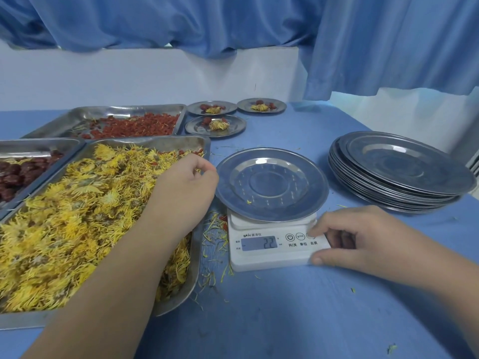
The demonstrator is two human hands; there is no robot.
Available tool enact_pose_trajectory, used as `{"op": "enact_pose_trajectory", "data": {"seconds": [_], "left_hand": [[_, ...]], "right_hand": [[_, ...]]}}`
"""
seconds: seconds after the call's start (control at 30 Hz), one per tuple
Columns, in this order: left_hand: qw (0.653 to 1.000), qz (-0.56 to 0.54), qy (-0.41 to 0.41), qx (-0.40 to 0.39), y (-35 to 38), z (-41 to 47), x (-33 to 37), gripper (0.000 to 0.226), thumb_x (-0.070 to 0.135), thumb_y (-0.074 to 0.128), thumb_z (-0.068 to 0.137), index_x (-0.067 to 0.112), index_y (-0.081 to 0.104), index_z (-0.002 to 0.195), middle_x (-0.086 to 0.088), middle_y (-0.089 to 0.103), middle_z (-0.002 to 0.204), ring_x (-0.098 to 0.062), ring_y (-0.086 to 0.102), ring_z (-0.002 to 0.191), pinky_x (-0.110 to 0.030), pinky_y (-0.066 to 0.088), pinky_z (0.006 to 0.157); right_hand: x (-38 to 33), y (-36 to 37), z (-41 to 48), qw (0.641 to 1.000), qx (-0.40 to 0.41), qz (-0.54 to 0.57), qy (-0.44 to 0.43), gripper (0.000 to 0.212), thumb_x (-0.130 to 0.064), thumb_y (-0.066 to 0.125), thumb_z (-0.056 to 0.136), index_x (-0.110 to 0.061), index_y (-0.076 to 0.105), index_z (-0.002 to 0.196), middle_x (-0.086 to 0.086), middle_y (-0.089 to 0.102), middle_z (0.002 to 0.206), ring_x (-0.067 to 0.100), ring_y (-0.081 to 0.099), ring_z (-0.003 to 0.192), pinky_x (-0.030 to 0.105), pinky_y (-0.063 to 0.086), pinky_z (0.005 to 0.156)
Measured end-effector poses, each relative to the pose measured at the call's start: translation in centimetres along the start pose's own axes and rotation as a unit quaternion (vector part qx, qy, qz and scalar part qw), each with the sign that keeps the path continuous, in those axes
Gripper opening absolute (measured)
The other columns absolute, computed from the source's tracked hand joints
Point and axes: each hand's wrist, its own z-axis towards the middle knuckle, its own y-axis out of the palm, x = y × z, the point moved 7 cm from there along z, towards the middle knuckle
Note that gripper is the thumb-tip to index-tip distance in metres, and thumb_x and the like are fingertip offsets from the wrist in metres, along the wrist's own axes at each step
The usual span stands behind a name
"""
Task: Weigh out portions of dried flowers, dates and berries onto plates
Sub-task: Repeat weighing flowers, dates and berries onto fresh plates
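An empty steel plate (pixel 272 183) sits on the white kitchen scale (pixel 274 257), whose display reads 22. My right hand (pixel 363 237) holds the scale's right front corner, index fingertip on the rightmost button and thumb against the front edge. My left hand (pixel 186 182) hovers over the far right corner of the tray of yellow dried flowers (pixel 77 216), fingers curled downward; whether they hold flowers is hidden. A tray of red berries (pixel 134 125) and a tray of dark dates (pixel 18 174) lie to the left.
Three filled small plates (pixel 215 125) stand at the back of the blue table. A stack of empty steel plates (pixel 399 172) sits to the right of the scale. Loose petals (pixel 215 234) lie between the flower tray and the scale. A blue curtain hangs behind.
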Motion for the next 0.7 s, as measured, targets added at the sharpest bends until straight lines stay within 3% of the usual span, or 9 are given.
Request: {"op": "enact_pose_trajectory", "data": {"seconds": [0.17, 0.23, 0.33, 0.4, 0.5, 0.6, 0.7], "left_hand": [[1.000, -0.012, 0.002, 0.002, -0.1, -0.1, 0.2, 0.014, 0.028, 0.050, 0.092, 0.031, 0.062, 0.085, 0.000, 0.060, 0.069, 0.000, 0.047, 0.046, -0.013, 0.037, 0.037], [1.000, -0.015, 0.004, 0.003, -0.1, -0.1, 0.2, 0.014, 0.028, 0.050, 0.092, 0.031, 0.061, 0.085, 0.001, 0.057, 0.068, -0.001, 0.045, 0.045, -0.013, 0.036, 0.037], [1.000, -0.019, 0.003, -0.001, 0.0, -0.2, 0.1, 0.013, 0.029, 0.050, 0.092, 0.032, 0.061, 0.085, 0.007, 0.053, 0.062, -0.002, 0.044, 0.043, -0.014, 0.035, 0.035], [1.000, -0.020, 0.004, 0.000, 0.1, -0.1, 0.0, 0.013, 0.030, 0.050, 0.091, 0.032, 0.061, 0.085, 0.012, 0.051, 0.056, -0.001, 0.044, 0.043, -0.013, 0.035, 0.035], [1.000, -0.015, 0.011, 0.007, 0.0, -0.1, 0.1, 0.013, 0.030, 0.051, 0.091, 0.033, 0.061, 0.085, 0.011, 0.052, 0.058, 0.000, 0.045, 0.044, -0.012, 0.035, 0.035], [0.999, -0.027, 0.022, 0.025, -0.5, -0.3, 0.7, 0.013, 0.029, 0.051, 0.092, 0.032, 0.063, 0.086, 0.010, 0.054, 0.062, 0.000, 0.044, 0.045, -0.013, 0.037, 0.038], [0.995, -0.071, 0.040, 0.052, -3.0, -0.1, 1.7, 0.014, 0.031, 0.053, 0.092, 0.037, 0.064, 0.087, 0.012, 0.058, 0.063, 0.001, 0.046, 0.045, -0.017, 0.040, 0.039]], "right_hand": [[-0.6, 0.0, 0.1, 0.987, 0.002, -0.157, 0.017, 0.053, -0.078, 0.054, 0.065, -0.047, 0.070, 0.104, -0.021, 0.050, 0.055, -0.007, 0.043, 0.056, 0.026, 0.046, 0.062], [-0.9, 0.4, -0.2, 0.985, -0.019, -0.171, 0.015, 0.065, -0.087, 0.040, 0.062, -0.050, 0.068, 0.107, -0.019, 0.049, 0.053, -0.003, 0.044, 0.055, 0.027, 0.046, 0.061], [-0.9, -0.2, -0.6, 0.998, 0.039, -0.053, 0.018, 0.051, -0.082, 0.046, 0.071, -0.044, 0.072, 0.092, -0.012, 0.057, 0.054, 0.005, 0.050, 0.052, 0.027, 0.045, 0.054], [0.5, -1.1, -0.3, 0.992, 0.118, 0.018, 0.046, 0.048, -0.065, 0.053, 0.079, -0.022, 0.070, 0.068, -0.002, 0.051, 0.049, 0.004, 0.041, 0.046, 0.023, 0.038, 0.050], [2.8, -2.5, 0.3, 0.964, 0.227, 0.019, 0.136, 0.052, -0.055, 0.049, 0.088, -0.014, 0.064, 0.059, 0.004, 0.046, 0.048, 0.012, 0.041, 0.045, 0.025, 0.035, 0.048], [3.4, -1.5, 1.2, 0.966, 0.190, -0.005, 0.177, 0.053, -0.059, 0.042, 0.089, -0.022, 0.052, 0.052, -0.003, 0.048, 0.047, 0.018, 0.047, 0.054, 0.031, 0.038, 0.055], [2.6, -0.9, 1.8, 0.973, 0.180, -0.018, 0.142, 0.055, -0.063, 0.039, 0.086, -0.021, 0.037, 0.050, -0.005, 0.045, 0.045, 0.020, 0.047, 0.053, 0.036, 0.040, 0.056]]}}
